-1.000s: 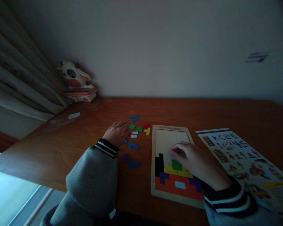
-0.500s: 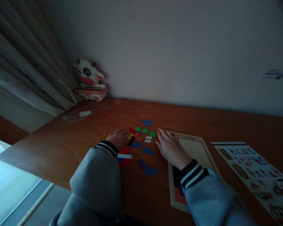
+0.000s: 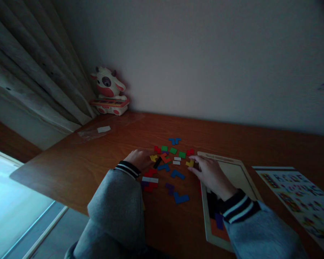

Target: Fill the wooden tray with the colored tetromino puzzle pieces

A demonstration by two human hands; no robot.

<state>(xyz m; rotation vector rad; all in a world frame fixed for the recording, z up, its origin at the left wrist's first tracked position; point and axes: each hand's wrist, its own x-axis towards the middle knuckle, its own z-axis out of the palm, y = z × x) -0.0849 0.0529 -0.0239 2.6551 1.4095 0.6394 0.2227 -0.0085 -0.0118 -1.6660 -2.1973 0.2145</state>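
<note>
My left hand (image 3: 140,159) rests on the table at the left of the loose pieces. Its fingers are bent inward, with a yellow puzzle piece (image 3: 153,158) at their tips. My right hand (image 3: 212,174) reaches over the left edge of a wooden puzzle tray (image 3: 205,219). Between its thumb and forefinger is another yellow puzzle piece (image 3: 190,163). A red piece (image 3: 190,152) lies just beyond those fingertips. Green (image 3: 173,151), white (image 3: 177,162), orange (image 3: 166,157) and blue pieces (image 3: 177,174) are scattered between the hands. A black piece (image 3: 157,162) lies near my left fingers.
Right of the tray lies a printed pattern sheet (image 3: 291,194). A cow-shaped toy keyboard (image 3: 110,91) stands at the back left, with a clear plastic bag (image 3: 90,135) before it. A curtain (image 3: 29,64) hangs at the left, and the wall (image 3: 205,61) borders the table.
My right hand has drawn back slightly toward me, uncovering the red piece and a yellow one at its fingertips. My left fingers have bent inward, off the pieces. The view has turned a little left.
</note>
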